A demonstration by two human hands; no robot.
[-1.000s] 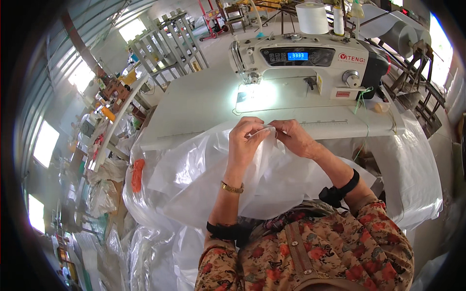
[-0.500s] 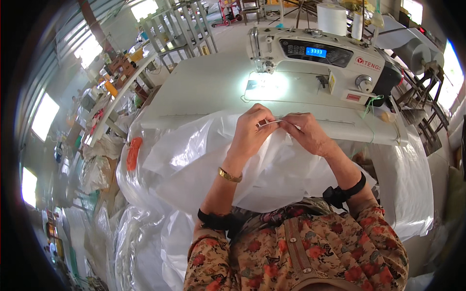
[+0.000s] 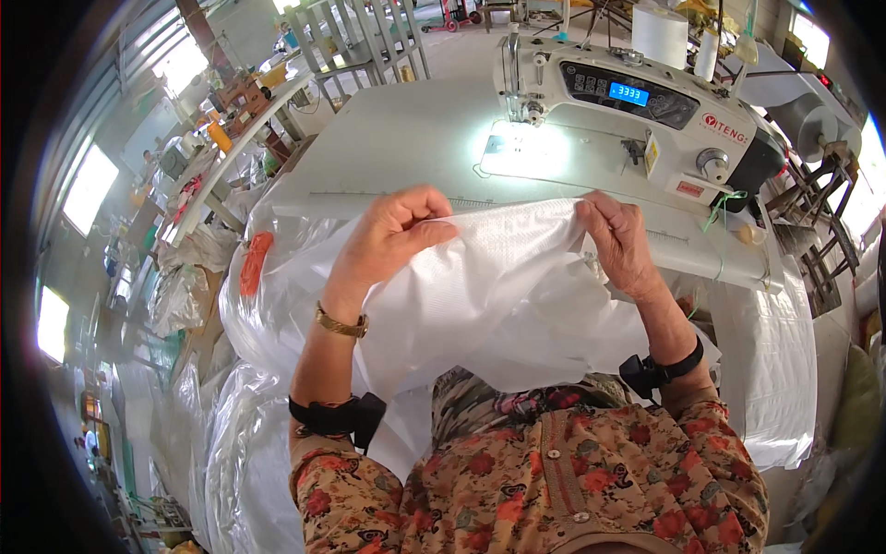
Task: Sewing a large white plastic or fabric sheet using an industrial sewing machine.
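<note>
A sheet of white woven plastic fabric [image 3: 498, 268] is stretched between my two hands, its top edge running just in front of the sewing table. My left hand [image 3: 392, 235] pinches that edge at the left, thumb toward the right. At the other end my right hand [image 3: 616, 235] grips the edge with its fingers curled. Below, the fabric hangs in folds over my lap. Beyond my hands stands a white sewing machine [image 3: 637, 115] with a lit blue display. Its lamp brightens the needle plate [image 3: 508, 148], which my hands do not touch.
A pale table top [image 3: 388, 148] carries the machine, with a ruler strip along its near edge. More clear plastic sheeting [image 3: 249, 443] is heaped at the left, beside an orange bundle [image 3: 256, 263]. White thread cones [image 3: 659, 37] stand behind the machine. A grey metal rack [image 3: 355, 46] is at the far left.
My hands have moved apart from pinching together. The left went leftward and the right slightly rightward, spreading the fabric edge between them. The view has shifted a little.
</note>
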